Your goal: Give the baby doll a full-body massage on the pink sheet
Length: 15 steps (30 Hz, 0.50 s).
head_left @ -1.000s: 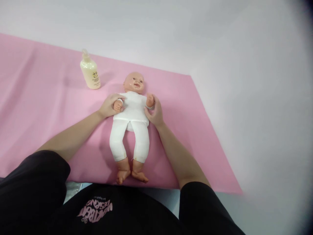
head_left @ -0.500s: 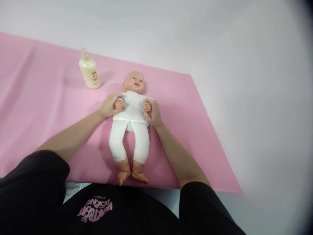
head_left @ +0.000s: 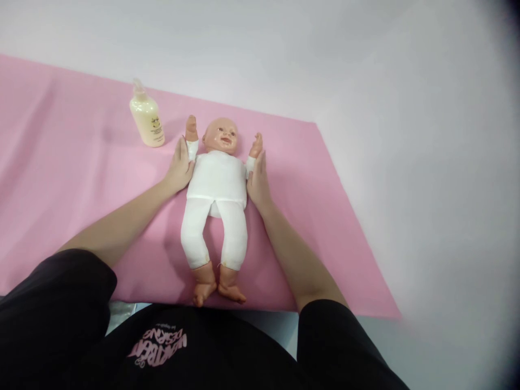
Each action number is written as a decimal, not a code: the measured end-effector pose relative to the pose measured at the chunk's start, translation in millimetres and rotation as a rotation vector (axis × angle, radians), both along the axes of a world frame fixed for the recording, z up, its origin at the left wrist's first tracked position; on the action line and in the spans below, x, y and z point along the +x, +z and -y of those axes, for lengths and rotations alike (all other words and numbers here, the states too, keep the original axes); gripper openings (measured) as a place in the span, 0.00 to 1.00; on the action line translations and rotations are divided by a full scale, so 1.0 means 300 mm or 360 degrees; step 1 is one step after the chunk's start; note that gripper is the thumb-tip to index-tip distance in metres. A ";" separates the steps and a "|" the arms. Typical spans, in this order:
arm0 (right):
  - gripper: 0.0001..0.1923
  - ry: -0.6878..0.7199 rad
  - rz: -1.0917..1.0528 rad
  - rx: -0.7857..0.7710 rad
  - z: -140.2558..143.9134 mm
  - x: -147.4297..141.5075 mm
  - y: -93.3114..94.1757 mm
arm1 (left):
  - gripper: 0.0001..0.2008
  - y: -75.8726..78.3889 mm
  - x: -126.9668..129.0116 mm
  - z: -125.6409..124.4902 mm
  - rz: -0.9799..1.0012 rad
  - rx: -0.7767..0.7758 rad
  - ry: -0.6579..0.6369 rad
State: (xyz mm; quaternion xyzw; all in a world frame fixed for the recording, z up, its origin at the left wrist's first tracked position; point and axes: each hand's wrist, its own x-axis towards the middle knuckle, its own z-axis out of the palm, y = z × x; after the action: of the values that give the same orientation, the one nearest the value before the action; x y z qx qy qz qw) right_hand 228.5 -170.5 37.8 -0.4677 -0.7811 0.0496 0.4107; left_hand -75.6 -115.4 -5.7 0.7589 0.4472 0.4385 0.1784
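Note:
A baby doll (head_left: pixel 217 179) in white clothes lies on its back on a pink mat (head_left: pixel 81 179), feet toward me. Both of its arms point up beside its head. My left hand (head_left: pixel 180 168) rests flat against the doll's arm on the left, fingers extended along the white sleeve. My right hand (head_left: pixel 257 176) lies the same way against the doll's arm on the right. Neither hand closes around anything.
A cream lotion bottle (head_left: pixel 147 116) with a pump stands on the mat, up and left of the doll's head. The pink mat ends at the right about (head_left: pixel 349 216), with a pale surface (head_left: pixel 426 162) beyond it.
The doll's arms, folded over its chest and held by my hands before, have swung up beside its head. My hands slid outward and upward and now lie flat along the sleeves.

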 end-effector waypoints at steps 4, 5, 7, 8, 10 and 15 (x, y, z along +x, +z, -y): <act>0.37 -0.0134 -0.0126 -0.0055 -0.023 0.025 -0.060 | 0.50 0.005 -0.006 0.007 -0.0083 -0.0044 0.0083; 0.37 -0.0173 -0.0108 -0.0062 -0.031 0.034 -0.085 | 0.49 0.008 -0.007 0.009 -0.0103 -0.0051 0.0090; 0.36 -0.0262 -0.0092 -0.0077 -0.047 0.052 -0.128 | 0.47 0.015 -0.009 0.013 -0.0130 -0.0062 0.0097; 0.35 -0.0304 -0.0096 -0.0089 -0.052 0.061 -0.143 | 0.47 0.019 -0.010 0.015 -0.0138 -0.0068 0.0107; 0.34 -0.0381 -0.0114 -0.0120 -0.058 0.075 -0.158 | 0.46 0.027 -0.012 0.019 -0.0163 -0.0098 0.0144; 0.29 -0.0493 -0.0234 -0.0130 -0.058 0.089 -0.151 | 0.36 0.064 -0.006 0.039 -0.0346 -0.0214 0.0234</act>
State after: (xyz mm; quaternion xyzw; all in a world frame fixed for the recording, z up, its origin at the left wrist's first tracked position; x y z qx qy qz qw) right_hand 255.3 -153.1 -7.6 -0.5939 -0.6649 0.0514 0.4500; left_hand -77.6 -127.1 13.4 0.7535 0.5465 0.3347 0.1469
